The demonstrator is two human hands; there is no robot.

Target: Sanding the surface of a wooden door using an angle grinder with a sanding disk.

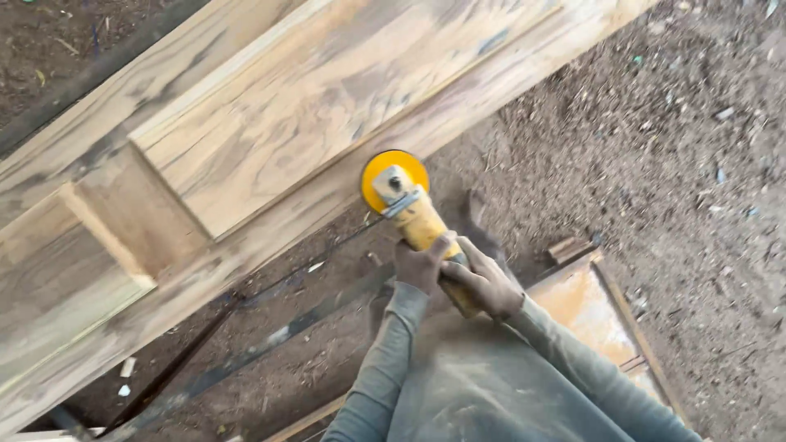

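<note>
Gripping a yellow grinder (413, 214), both hands are wrapping its body near the middle of the scene. The left hand (422, 263) is curling its fingers tight around the handle, and the right hand (483, 282) is closing pressed-together fingers just beside it. The grinder's round disc (394, 178) is touching the near edge of a wooden door (270, 139), which is lying slanted over the dirt ground (655, 164).

No packages, labels, signs or screens anywhere in view.
</note>
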